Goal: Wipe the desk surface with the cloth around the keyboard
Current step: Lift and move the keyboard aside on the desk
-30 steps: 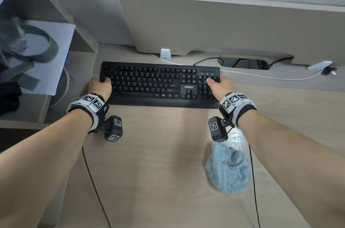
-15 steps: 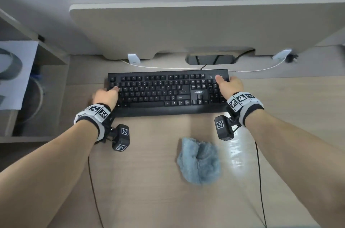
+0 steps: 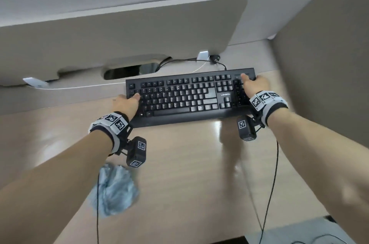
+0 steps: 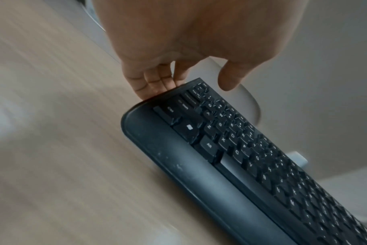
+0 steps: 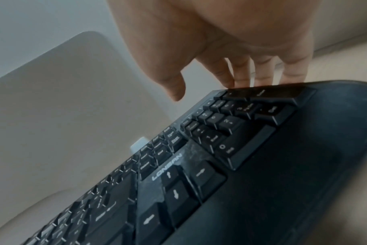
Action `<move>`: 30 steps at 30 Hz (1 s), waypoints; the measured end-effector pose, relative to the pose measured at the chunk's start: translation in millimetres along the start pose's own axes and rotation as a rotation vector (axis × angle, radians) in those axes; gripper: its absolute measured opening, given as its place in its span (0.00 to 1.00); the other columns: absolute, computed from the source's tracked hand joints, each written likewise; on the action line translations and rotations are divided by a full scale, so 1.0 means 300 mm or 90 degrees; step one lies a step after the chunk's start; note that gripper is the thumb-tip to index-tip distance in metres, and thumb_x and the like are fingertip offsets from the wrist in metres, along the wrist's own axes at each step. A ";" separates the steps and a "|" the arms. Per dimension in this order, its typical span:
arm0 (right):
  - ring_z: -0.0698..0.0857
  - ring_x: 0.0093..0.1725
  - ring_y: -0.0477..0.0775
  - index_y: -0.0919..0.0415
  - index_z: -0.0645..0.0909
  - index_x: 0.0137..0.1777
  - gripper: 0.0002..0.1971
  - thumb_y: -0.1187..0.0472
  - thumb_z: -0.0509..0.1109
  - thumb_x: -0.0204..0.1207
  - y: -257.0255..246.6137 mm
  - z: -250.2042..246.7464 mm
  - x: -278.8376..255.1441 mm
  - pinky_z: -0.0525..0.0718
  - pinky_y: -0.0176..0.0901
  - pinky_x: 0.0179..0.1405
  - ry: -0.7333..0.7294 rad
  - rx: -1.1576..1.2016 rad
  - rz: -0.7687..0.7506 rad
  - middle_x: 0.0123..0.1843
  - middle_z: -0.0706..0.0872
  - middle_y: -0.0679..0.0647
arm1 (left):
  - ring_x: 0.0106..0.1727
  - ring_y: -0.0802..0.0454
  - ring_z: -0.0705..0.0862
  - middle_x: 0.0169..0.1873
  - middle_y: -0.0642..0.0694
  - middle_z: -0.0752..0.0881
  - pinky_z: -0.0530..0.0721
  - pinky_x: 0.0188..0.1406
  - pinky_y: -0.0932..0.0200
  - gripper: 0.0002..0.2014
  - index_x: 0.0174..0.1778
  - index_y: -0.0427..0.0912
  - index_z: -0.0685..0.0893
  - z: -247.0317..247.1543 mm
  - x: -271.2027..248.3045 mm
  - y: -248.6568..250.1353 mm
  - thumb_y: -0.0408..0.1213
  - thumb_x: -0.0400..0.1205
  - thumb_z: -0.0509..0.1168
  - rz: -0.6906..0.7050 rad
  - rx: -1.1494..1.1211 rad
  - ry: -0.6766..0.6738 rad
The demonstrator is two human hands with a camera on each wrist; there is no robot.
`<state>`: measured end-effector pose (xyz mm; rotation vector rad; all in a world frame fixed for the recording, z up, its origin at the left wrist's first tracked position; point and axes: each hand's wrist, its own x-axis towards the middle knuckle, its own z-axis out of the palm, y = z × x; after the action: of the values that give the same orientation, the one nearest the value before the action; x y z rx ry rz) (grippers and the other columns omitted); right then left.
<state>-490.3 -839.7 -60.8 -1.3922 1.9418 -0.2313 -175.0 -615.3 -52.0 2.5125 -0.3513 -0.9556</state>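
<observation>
Left hand (image 3: 127,103) and right hand (image 3: 254,84) each grip one end of the black keyboard (image 3: 187,97), thumbs on top, fingers under its edges. Blue cloth (image 3: 114,189) lies loose on the desk (image 3: 189,173), near left of the keyboard.

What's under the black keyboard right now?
The black keyboard, gripped at its ends by the left hand and right hand, covers the light wooden desk. Whatever lies beneath it is hidden.
</observation>
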 end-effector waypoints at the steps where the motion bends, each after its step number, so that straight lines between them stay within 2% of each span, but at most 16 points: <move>1: 0.85 0.57 0.67 0.64 0.82 0.59 0.34 0.34 0.64 0.69 0.024 -0.035 0.041 0.81 0.55 0.61 0.006 -0.015 0.004 0.60 0.86 0.63 | 0.65 0.30 0.80 0.66 0.31 0.81 0.76 0.70 0.41 0.31 0.68 0.33 0.77 0.046 -0.010 0.035 0.55 0.79 0.61 0.006 -0.005 -0.009; 4: 0.82 0.64 0.69 0.65 0.80 0.63 0.35 0.34 0.65 0.71 0.083 -0.130 0.154 0.79 0.57 0.66 0.035 -0.057 0.015 0.66 0.82 0.64 | 0.63 0.31 0.81 0.65 0.32 0.82 0.78 0.68 0.43 0.31 0.67 0.33 0.78 0.183 -0.032 0.132 0.56 0.77 0.62 0.014 -0.010 -0.029; 6: 0.78 0.68 0.69 0.65 0.77 0.68 0.37 0.34 0.65 0.71 0.109 -0.163 0.215 0.76 0.60 0.70 0.045 -0.070 0.018 0.70 0.78 0.64 | 0.65 0.32 0.79 0.67 0.32 0.80 0.77 0.68 0.46 0.30 0.69 0.33 0.77 0.260 -0.040 0.173 0.54 0.79 0.62 0.009 0.006 -0.037; 10: 0.77 0.70 0.69 0.67 0.75 0.68 0.36 0.36 0.65 0.73 0.137 -0.188 0.295 0.75 0.58 0.70 0.037 -0.104 -0.001 0.71 0.77 0.67 | 0.64 0.31 0.80 0.66 0.31 0.81 0.77 0.65 0.46 0.31 0.68 0.31 0.78 0.339 -0.044 0.213 0.55 0.80 0.60 0.012 0.036 -0.043; 17: 0.73 0.72 0.69 0.64 0.72 0.72 0.33 0.41 0.66 0.75 0.143 -0.192 0.353 0.72 0.57 0.70 0.030 -0.120 -0.049 0.72 0.75 0.66 | 0.53 0.36 0.84 0.54 0.34 0.86 0.82 0.53 0.50 0.21 0.53 0.34 0.83 0.390 -0.024 0.233 0.51 0.80 0.62 0.031 -0.039 -0.067; 19: 0.72 0.73 0.68 0.65 0.73 0.71 0.31 0.43 0.66 0.75 0.138 -0.185 0.339 0.72 0.58 0.70 0.047 -0.134 -0.059 0.73 0.75 0.66 | 0.53 0.38 0.85 0.54 0.36 0.87 0.82 0.55 0.50 0.20 0.54 0.35 0.84 0.397 -0.033 0.226 0.50 0.80 0.63 0.039 -0.063 -0.078; 21: 0.70 0.75 0.67 0.65 0.72 0.71 0.29 0.45 0.66 0.76 0.126 -0.170 0.306 0.71 0.61 0.73 0.071 -0.161 -0.088 0.74 0.74 0.65 | 0.55 0.37 0.85 0.56 0.37 0.88 0.83 0.62 0.45 0.22 0.59 0.37 0.83 0.392 -0.050 0.221 0.51 0.78 0.63 0.050 -0.072 -0.092; 23: 0.69 0.76 0.66 0.64 0.73 0.72 0.29 0.46 0.66 0.77 0.106 -0.140 0.254 0.69 0.62 0.74 0.087 -0.176 -0.130 0.75 0.74 0.63 | 0.62 0.36 0.83 0.62 0.36 0.85 0.79 0.69 0.42 0.25 0.67 0.36 0.79 0.373 -0.064 0.209 0.49 0.80 0.64 0.065 -0.045 -0.097; 25: 0.68 0.77 0.64 0.63 0.73 0.73 0.28 0.46 0.66 0.77 0.079 -0.100 0.191 0.67 0.62 0.76 0.085 -0.185 -0.183 0.75 0.73 0.62 | 0.69 0.36 0.79 0.68 0.36 0.81 0.74 0.74 0.45 0.27 0.74 0.36 0.73 0.344 -0.068 0.184 0.46 0.82 0.64 0.083 0.003 -0.082; 27: 0.67 0.78 0.64 0.62 0.73 0.73 0.27 0.47 0.66 0.78 0.040 -0.045 0.103 0.67 0.61 0.76 0.064 -0.194 -0.241 0.76 0.72 0.62 | 0.69 0.37 0.79 0.67 0.37 0.81 0.75 0.71 0.50 0.23 0.72 0.38 0.76 0.285 -0.067 0.133 0.44 0.82 0.64 0.106 0.058 -0.063; 30: 0.69 0.75 0.63 0.59 0.75 0.71 0.24 0.49 0.65 0.80 -0.026 0.051 -0.054 0.69 0.59 0.74 0.004 -0.198 -0.325 0.73 0.74 0.61 | 0.58 0.38 0.83 0.57 0.39 0.86 0.77 0.56 0.55 0.13 0.57 0.40 0.84 0.171 -0.049 0.031 0.42 0.81 0.64 0.118 0.106 -0.022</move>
<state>-472.1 -824.6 -60.3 -2.0854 1.6432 -0.1730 -221.2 -633.4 -73.8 2.5568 -0.6878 -0.9314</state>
